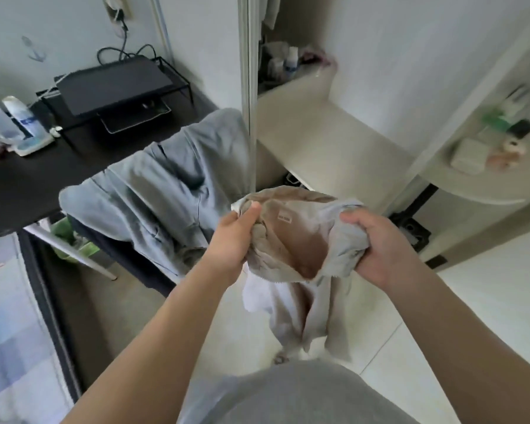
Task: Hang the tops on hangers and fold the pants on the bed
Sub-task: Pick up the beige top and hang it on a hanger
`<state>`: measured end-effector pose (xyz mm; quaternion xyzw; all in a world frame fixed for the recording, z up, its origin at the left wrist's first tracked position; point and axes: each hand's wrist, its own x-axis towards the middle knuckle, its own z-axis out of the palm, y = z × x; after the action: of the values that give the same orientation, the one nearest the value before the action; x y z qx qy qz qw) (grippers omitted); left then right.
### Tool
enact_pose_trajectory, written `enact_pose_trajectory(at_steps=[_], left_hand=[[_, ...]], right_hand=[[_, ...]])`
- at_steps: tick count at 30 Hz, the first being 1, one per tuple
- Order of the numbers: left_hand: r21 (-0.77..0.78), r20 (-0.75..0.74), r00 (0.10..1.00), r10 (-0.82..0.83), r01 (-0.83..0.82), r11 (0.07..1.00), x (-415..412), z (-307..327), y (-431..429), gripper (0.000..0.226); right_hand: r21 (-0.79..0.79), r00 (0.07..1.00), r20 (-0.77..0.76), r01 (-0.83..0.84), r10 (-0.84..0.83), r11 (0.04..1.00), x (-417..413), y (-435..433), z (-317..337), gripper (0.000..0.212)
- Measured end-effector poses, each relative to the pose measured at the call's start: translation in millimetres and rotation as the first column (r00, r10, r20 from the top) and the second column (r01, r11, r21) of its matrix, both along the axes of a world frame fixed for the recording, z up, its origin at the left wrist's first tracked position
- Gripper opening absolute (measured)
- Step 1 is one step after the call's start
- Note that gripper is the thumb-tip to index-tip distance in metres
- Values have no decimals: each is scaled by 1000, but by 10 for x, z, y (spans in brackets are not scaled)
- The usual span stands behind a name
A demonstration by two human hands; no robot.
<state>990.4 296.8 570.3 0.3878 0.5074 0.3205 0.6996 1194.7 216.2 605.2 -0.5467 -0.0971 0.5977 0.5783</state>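
No text is legible; the tag [284,219] inside the garment [343,240] and the bottle [20,116] label are blurred.

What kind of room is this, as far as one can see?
Probably a bedroom: a bed at the left, an open wardrobe with shelves ahead, a black desk between them.

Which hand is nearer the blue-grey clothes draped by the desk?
Left. The left hand grips the beige garment just beside the blue-grey clothes; the right hand grips its far side.
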Motion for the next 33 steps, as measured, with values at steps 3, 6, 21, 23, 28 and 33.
enact_pose_trajectory(at_steps=[3, 6, 21, 23, 28, 33], left_hand=[[81, 29, 998, -64, 62, 995, 325, 281, 448, 37], [166, 64, 994, -85, 73, 983, 661, 622, 996, 44], [575, 115, 905, -409, 275, 771, 1997, 3057, 3813, 36], [646, 96, 897, -431, 273, 713, 2132, 3463, 4025, 40], [816, 1, 912, -410, 236, 527, 2434, 4421, 4395, 23], [896, 16, 956, -293, 117, 429, 2604, 5228, 4659, 24]], right_hand=[[55, 998, 55, 30, -33, 998, 307, 433, 238, 15], [119, 990, 111, 69, -83, 990, 558, 923, 566, 8], [571, 799, 187, 385, -572, 725, 1346, 3194, 2890, 31], [606, 744, 237, 390, -625, 694, 1435, 3391, 3265, 30], [707, 568, 413, 294, -712, 644, 1635, 3757, 4193, 16], [684, 339, 616, 218, -711, 696, 1857, 3989, 5072, 9]])
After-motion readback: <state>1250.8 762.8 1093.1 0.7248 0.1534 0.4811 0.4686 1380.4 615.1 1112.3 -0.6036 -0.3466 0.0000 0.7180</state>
